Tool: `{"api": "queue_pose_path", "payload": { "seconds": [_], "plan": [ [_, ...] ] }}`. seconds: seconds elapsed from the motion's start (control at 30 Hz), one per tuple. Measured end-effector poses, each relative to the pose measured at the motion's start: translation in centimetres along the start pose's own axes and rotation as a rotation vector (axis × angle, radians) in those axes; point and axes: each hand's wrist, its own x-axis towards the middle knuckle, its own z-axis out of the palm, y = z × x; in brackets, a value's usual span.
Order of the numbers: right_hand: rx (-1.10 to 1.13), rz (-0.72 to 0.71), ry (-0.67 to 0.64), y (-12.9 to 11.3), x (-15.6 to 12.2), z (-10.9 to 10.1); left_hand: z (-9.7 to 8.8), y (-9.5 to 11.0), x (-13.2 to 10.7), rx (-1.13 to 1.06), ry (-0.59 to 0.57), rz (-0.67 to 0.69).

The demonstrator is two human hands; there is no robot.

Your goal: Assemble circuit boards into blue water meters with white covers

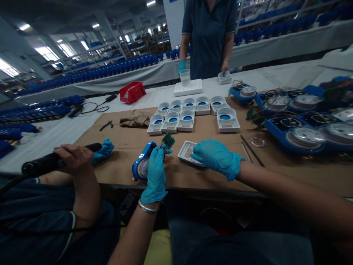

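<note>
My left hand [156,172], in a blue glove, is closed on a small green circuit board [168,140] and holds it up just above a blue meter body [142,164] that lies on its side on the brown cardboard. My right hand [216,156], also gloved, rests with curled fingers on the edge of a white plastic cover [186,151] lying flat on the cardboard.
Rows of white covers with blue centres [187,110] lie further back. Blue meters with wires [298,125] crowd the right. A co-worker's bare hand [72,158] at my left grips a black tool [49,162]. Another person stands across the table holding a clear cup [184,77].
</note>
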Motion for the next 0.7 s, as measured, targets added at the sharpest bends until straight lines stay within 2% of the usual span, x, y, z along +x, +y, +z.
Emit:
{"api": "queue_pose_path", "payload": {
  "seconds": [0.07,0.13,0.17,0.27,0.4,0.57,0.7],
  "plan": [
    [0.038,-0.037,0.130,-0.6,1.1,-1.5,0.3,0.2,0.1,0.040,-0.037,0.034],
    [0.100,-0.165,0.234,-1.4,2.6,-2.3,0.7,0.2,0.3,0.063,-0.081,0.055],
    [0.122,-0.235,0.247,-1.9,3.4,-2.4,0.8,0.2,0.4,0.069,-0.097,0.059],
    [0.102,-0.309,0.138,-3.0,5.5,-1.9,1.1,-0.2,0.3,0.118,-0.110,0.089],
    [-0.018,-0.220,-0.013,-3.3,7.1,-1.2,1.1,-0.9,-0.2,0.241,-0.211,0.150],
    [-0.122,-0.276,-0.008,-2.6,7.0,-1.7,0.8,-1.4,0.6,0.447,-0.212,0.302],
    [-0.149,-0.315,-0.076,-1.5,6.1,-2.1,0.4,-0.9,1.5,0.626,-0.301,0.493]
  ]
}}
